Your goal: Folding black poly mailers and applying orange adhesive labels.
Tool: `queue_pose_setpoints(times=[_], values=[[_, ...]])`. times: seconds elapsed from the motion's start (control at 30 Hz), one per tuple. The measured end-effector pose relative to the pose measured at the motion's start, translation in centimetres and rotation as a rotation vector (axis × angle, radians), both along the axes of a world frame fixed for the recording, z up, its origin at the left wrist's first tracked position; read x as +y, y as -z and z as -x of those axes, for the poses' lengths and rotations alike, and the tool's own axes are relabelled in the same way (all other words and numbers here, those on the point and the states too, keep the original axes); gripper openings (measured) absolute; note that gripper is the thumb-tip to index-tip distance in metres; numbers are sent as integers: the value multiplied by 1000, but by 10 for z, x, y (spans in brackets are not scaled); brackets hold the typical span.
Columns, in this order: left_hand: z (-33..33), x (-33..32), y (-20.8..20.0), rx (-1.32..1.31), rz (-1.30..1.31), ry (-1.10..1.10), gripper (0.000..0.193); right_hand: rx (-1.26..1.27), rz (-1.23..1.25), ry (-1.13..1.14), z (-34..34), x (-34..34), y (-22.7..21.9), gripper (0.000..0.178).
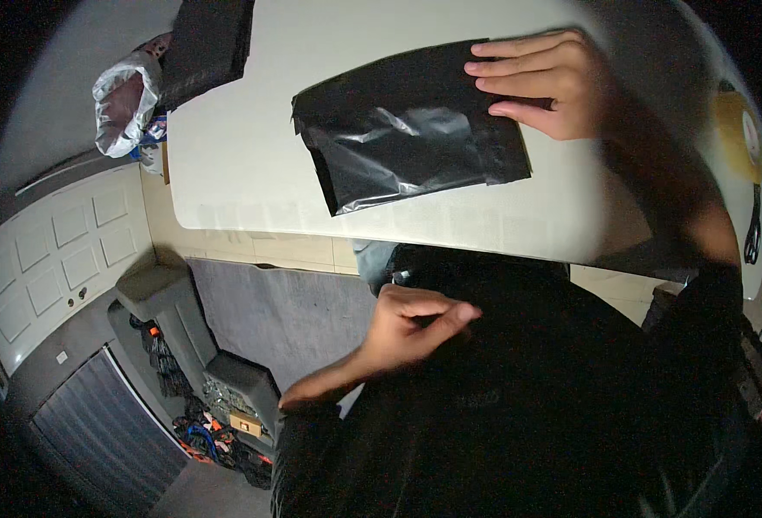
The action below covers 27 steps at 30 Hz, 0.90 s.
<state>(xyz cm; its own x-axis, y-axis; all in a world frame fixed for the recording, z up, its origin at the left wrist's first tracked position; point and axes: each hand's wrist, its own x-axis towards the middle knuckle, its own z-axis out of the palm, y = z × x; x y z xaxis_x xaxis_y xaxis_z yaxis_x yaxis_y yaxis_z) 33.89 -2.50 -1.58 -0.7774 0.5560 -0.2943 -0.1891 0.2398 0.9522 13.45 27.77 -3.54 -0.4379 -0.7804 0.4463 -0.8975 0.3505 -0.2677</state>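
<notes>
A flat black plastic bag [407, 138] lies on a white table [243, 147]. My right hand [540, 82] rests flat on the bag's right end, fingers stretched to the left and pressing it down. My left hand [411, 324] is below the table edge, close to my dark shirt, with its fingers curled and the thumb against them. I cannot make out anything in it.
A black sheet or bag [204, 47] lies at the table's far left corner. A clear plastic bag [126, 99] sits beyond it. Scissors [752, 229] and a yellow roll [735, 129] lie at the table's right. A grey sofa [182, 332] and white door [61, 259] are on the floor side.
</notes>
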Motion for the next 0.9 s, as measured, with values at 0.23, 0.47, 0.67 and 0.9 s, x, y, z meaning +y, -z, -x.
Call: queue_pose_setpoints(times=[0.23, 0.47, 0.67, 0.9], values=[[-12, 17, 24, -420, 52, -462, 32, -37, -6, -3, 0, 3, -3, 36], [-10, 28, 32, -417, 4, -585, 24, -43, 56, 19, 2, 2, 5, 34], [-2, 32, -5, -463, -47, -636, 13, 2, 33, 27, 3, 3, 4, 32], [43, 27, -57, -202, -313, -513, 13, -1, 18, 30, 2, 5, 4, 32]])
